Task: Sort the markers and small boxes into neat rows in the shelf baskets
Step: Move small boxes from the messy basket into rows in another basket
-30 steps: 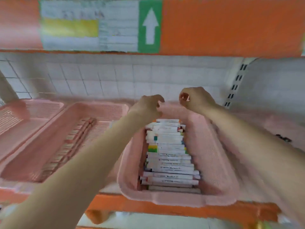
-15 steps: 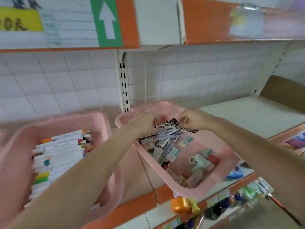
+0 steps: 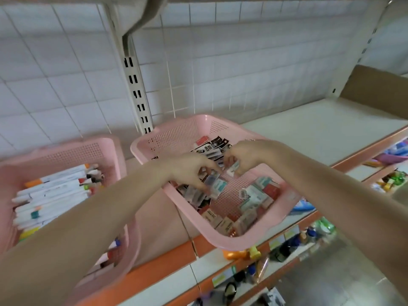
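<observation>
A pink perforated basket stands on the shelf, holding several small boxes scattered loosely and dark flat packets at its back. Both hands are inside it. My left hand has its fingers curled down onto a small grey box among the pile. My right hand pinches a small white and teal box. To the left, a second pink basket holds white markers with coloured caps, laid in a stacked row.
White shelf board stretches bare to the right, with a brown cardboard box at the far right. An orange shelf edge runs below. Lower shelves carry mixed goods. A slotted upright stands behind the baskets against white tiles.
My view swung right from the marker basket to the basket of small boxes. Both hands left the marker basket's back and reached into the box pile, dropping lower within it.
</observation>
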A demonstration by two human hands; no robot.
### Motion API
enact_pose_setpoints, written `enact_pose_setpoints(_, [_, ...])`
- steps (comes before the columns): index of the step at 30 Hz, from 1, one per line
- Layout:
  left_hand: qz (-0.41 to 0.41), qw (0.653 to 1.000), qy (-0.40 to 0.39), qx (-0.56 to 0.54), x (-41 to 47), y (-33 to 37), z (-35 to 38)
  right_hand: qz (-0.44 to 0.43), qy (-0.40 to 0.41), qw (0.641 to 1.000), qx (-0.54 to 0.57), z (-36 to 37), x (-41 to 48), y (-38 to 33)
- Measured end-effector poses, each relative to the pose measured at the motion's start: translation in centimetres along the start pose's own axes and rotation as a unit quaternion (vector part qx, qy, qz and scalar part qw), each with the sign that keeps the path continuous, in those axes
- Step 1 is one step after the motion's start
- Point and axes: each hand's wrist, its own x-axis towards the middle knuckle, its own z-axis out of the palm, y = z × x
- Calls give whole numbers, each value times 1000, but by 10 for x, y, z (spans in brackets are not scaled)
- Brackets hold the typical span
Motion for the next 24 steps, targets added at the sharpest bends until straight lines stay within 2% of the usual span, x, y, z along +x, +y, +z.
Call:
enact_pose_setpoints(5, [32, 995, -54, 76, 12, 9, 3, 8, -27, 999, -23, 3, 2, 0])
enact_pose_setpoints(11, [27, 998, 6, 58, 24, 9, 12, -13, 63, 997, -32, 2, -1, 0])
enact_pose_setpoints(16, [-21, 997, -10, 75, 25, 7, 12, -19, 144, 988, -52, -8, 4, -5])
enact_pose_setpoints(20, [-33, 996, -31, 80, 29, 9, 12, -6, 156, 986, -56, -12, 6, -8])
enact_pose_setpoints(24, [-48, 996, -41, 61, 29, 14, 10, -7, 177, 984, -16, -18, -3, -7])
